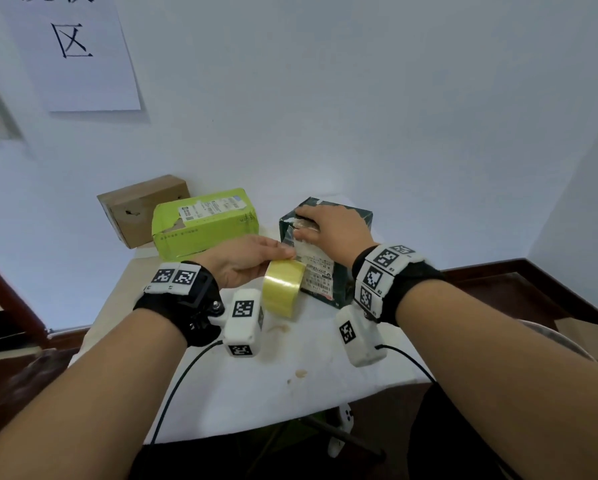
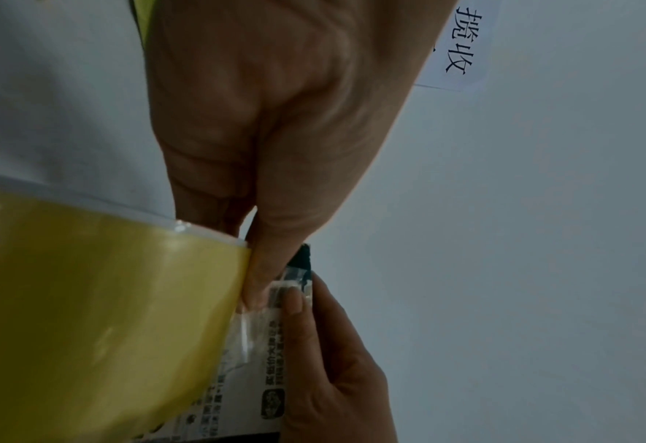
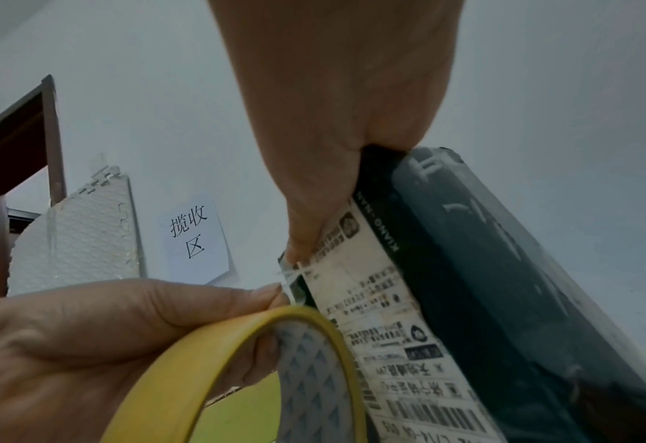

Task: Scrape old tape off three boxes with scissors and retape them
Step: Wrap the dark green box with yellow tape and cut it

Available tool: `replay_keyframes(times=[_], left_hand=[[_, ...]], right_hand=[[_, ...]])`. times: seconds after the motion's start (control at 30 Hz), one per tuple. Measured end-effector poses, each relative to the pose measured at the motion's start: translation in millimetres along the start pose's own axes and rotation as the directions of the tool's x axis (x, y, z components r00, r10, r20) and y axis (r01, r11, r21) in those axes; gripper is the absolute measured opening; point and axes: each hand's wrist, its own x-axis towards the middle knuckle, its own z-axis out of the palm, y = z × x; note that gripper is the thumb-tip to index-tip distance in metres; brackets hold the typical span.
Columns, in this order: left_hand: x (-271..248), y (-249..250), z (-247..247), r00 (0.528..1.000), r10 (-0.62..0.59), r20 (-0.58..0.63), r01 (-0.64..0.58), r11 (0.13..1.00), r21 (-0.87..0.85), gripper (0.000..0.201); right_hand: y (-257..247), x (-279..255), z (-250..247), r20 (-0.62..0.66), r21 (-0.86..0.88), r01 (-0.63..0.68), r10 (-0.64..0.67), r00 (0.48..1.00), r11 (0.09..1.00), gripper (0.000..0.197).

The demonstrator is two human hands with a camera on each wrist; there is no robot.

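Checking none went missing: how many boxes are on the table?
3: a brown box at the back left, a green box beside it, and a dark box under the right hand.

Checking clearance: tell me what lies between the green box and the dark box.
Head view: the left hand holding the yellow tape roll fills the gap.
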Motion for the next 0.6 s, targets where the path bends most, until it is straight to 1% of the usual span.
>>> replay_keyframes(times=[0.1,0.23,0.27,0.3,0.33,0.37,0.4,0.43,0.47,0.5,0.53,0.6], left_hand=[[-4.4,-7.2,-1.8,1.000,-0.030,0.005,0.029,0.990,0.141,0.011],[-9.5,-11.6,-13.6,0.993,0.041,-0.113,-0.018,0.979,0.202,0.006],[-11.3,-9.2,-17.4,0.988,0.057,-0.143,-0.021,0.970,0.244,0.009],[-12.6,-6.4,-21.7,0.980,0.084,-0.179,-0.021,0.945,0.327,0.013],[-14.1,-2.9,-26.4,0.966,0.128,-0.225,-0.011,0.889,0.458,0.016],[-16.1,0.5,-30.9,0.944,0.191,-0.269,0.017,0.785,0.619,0.017],[-18.5,3.4,-34.4,0.921,0.258,-0.291,0.066,0.634,0.771,0.014],[-21.0,5.2,-37.2,0.905,0.308,-0.293,0.125,0.466,0.876,0.009],[-22.1,5.2,-40.0,0.900,0.331,-0.284,0.172,0.331,0.928,0.009],[-21.7,2.6,-42.6,0.903,0.330,-0.276,0.203,0.237,0.950,0.012],[-21.3,-1.4,-44.0,0.911,0.309,-0.272,0.227,0.172,0.958,0.014],[-19.0,-12.8,-45.6,0.931,0.255,-0.260,0.240,0.110,0.965,0.015]], right_hand=[[1.6,1.7,0.4,0.008,-0.023,-0.016,0.016,1.000,1.000,0.044],[-0.7,1.8,0.0,0.004,-0.037,-0.015,0.015,1.000,0.999,0.044],[-1.5,1.2,0.3,-0.001,-0.041,-0.011,0.011,1.000,0.999,0.043],[-2.1,0.4,0.5,-0.006,-0.041,-0.011,0.011,1.000,0.999,0.042],[-2.7,-0.4,0.6,-0.010,-0.035,-0.015,0.014,1.000,0.999,0.041],[-3.2,-1.5,0.5,-0.015,-0.026,-0.020,0.020,1.000,0.999,0.041],[-3.8,-2.5,0.6,-0.019,-0.019,-0.026,0.026,0.999,0.999,0.041],[-4.4,-3.3,0.9,-0.024,-0.016,-0.031,0.031,0.999,0.999,0.040],[-5.2,-3.8,1.4,-0.026,-0.018,-0.037,0.037,0.999,0.999,0.041],[-5.9,-3.9,2.3,-0.026,-0.028,-0.044,0.043,0.999,0.999,0.041],[-6.9,-3.3,3.2,-0.025,-0.044,-0.049,0.048,0.999,0.998,0.042],[-9.3,-0.8,4.4,-0.027,-0.073,-0.058,0.056,0.998,0.996,0.040]])
